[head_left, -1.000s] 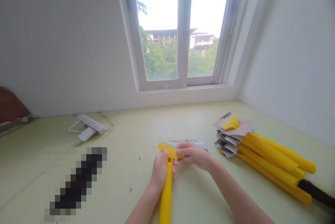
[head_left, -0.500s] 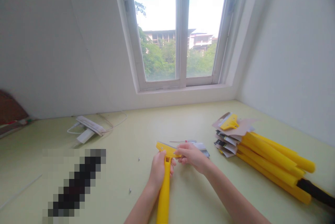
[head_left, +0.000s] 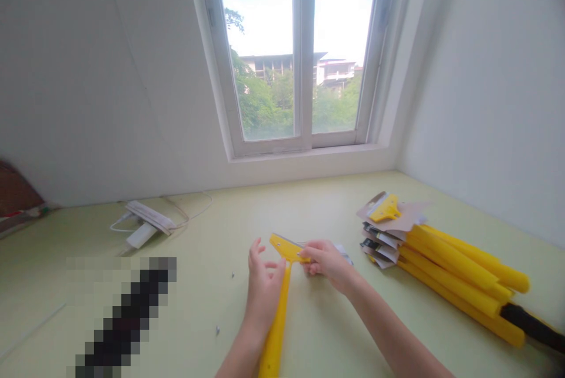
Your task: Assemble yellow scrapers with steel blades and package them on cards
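A yellow long-handled scraper [head_left: 279, 319] lies between my two hands, its wide head pointing away from me and its handle running toward me. My right hand [head_left: 325, 263] pinches the right end of the head. Beside the neck, my left hand [head_left: 265, 284] is open with fingers spread, its thumb side close to the handle; whether it touches is unclear. Two small screws, a far screw [head_left: 233, 275] and a near screw [head_left: 218, 330], lie on the table left of my left hand. Behind my right hand a flat silvery packet [head_left: 345, 253] is partly hidden.
Several yellow scrapers [head_left: 459, 260] with card sleeves are piled on the right of the pale green table [head_left: 176, 313]. A white power strip [head_left: 148, 217] with cables sits at the back left. A pixelated dark object [head_left: 128, 319] lies at left. A window [head_left: 302, 101] stands behind.
My left hand has let go of the scraper's neck and spread its fingers. The scraper head has shifted slightly right and tilted, with my right hand still on it.
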### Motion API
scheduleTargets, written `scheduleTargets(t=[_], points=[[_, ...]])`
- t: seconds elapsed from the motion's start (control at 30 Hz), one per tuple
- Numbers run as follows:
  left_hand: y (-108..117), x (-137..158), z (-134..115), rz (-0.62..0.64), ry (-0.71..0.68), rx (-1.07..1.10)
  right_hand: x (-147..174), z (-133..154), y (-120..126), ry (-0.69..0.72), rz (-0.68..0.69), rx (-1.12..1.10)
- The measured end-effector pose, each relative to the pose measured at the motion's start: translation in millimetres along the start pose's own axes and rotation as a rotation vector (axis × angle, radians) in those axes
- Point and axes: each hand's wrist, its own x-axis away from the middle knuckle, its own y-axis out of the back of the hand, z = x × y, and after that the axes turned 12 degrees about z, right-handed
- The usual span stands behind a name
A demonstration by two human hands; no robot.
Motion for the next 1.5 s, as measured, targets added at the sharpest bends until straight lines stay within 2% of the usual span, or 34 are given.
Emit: scheduleTargets(t=[0.1, 0.2, 0.43, 0.77, 0.97, 1.13, 1.23, 1.33, 1.4, 1.5], points=[[8, 6, -10, 0.134, -0.265, -0.413, -1, 0, 3, 0.005, -0.018, 0.002], [13, 11, -15, 0.252, -0.348, -0.627, -1, 0, 3, 0.008, -0.022, -0.001], [18, 15, -19, 0.416, -0.339, -0.789, -1, -1, 2, 0.028, 0.007, -0.018], [3, 21, -16, 0.297, -0.265, -0.919, 4, 6, -3, 0.052, -0.017, -0.007], [5, 19, -11, 0.346, -0.222, -0.883, 3, 5, -6, 0.049, -0.036, 0.000], [10, 14, -10, 0.327, -0.201, -0.749, 2, 5, -13, 0.080, -0.034, -0.026], [13, 9, -12, 0.254, -0.213, -0.497, 5, 10, -16, 0.155, 0.074, -0.113], [17, 3, -17, 0.200, -0.133, -0.127, 8, 13, -17, 0.216, 0.172, -0.148], [25, -3, -21, 0.176, -0.047, 0.142, 6, 9, -19, 0.205, 0.174, -0.069], [44, -12, -25, 0.192, -0.006, 0.471, -2, -7, -30, 0.205, 0.111, 0.262]])
